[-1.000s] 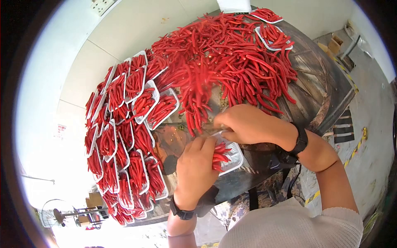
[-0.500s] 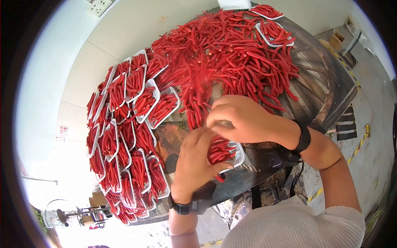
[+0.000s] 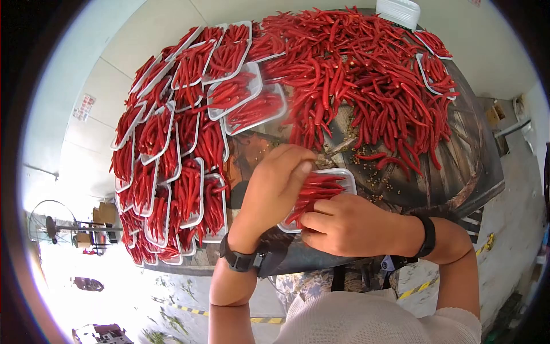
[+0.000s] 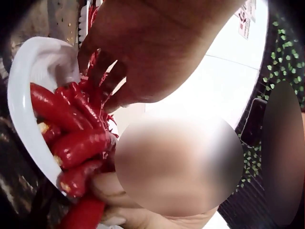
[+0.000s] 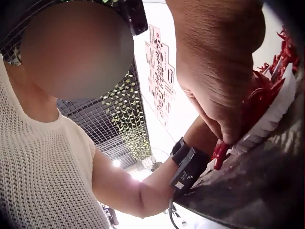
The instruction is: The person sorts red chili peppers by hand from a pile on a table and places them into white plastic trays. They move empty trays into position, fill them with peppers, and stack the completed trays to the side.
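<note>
A white foam tray [image 3: 350, 182] rests near the table's front edge, partly filled with red chili peppers [image 3: 321, 188] lying side by side. Over its left end curves my left hand [image 3: 272, 189], fingertips at the chilies; in the left wrist view its fingers [image 4: 102, 71] reach down over them from above. My right hand [image 3: 358, 223] is at the tray's near side with bent fingers. It pinches a chili pepper [image 5: 220, 155] by the tray's rim, seen in the right wrist view. Whether the left fingers grip anything, I cannot tell.
Filled chili trays [image 3: 189, 189] overlap in rows along the table's left side. A large heap of loose chilies [image 3: 355, 74] covers the back. Two more filled trays [image 3: 435, 74] lie at the right, beside a stack of white trays [image 3: 398, 12] at the back.
The head view has shifted. My right hand has moved from the tray's far side to its near side. My left hand has slid toward the tray's far left end.
</note>
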A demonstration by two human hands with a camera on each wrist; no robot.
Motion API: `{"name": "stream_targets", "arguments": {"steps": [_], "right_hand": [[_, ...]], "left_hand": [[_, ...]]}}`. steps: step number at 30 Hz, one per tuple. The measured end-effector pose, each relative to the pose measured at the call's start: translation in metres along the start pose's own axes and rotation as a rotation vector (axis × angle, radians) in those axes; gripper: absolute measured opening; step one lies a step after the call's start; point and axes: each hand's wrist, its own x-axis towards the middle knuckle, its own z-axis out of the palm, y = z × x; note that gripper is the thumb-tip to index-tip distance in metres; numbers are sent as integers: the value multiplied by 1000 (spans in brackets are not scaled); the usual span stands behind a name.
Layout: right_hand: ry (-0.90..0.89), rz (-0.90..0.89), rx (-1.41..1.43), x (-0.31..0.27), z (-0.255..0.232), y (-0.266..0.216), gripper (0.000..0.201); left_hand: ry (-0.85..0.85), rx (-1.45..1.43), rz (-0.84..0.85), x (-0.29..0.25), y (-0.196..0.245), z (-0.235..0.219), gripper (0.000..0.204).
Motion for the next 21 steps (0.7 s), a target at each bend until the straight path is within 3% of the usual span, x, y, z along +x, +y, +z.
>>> {"name": "stream_targets", "arguments": {"steps": [1,3,6,12,16,21], "right_hand": [[20,15,-1,1,0,0,15],[26,25,-2,1,-3,2,15],[81,62,-14,2,-5,7,18],[329,351,119,2,-6,21,15],[219,356,28,1,-2,26,15],[378,452,28,-1,-24,37,13]], "left_hand": [[-16,-24,-69,0,-2,0,17],[24,-36,-83,0,-4,0,14],[-51,-82,-101,-2,-7,-2,12],[-43,-120,-109,-3,-7,1,13],[-59,-139,-170,-3,-4,-2,19],[-35,-200,-167,-2,-3,-1,27]]}}
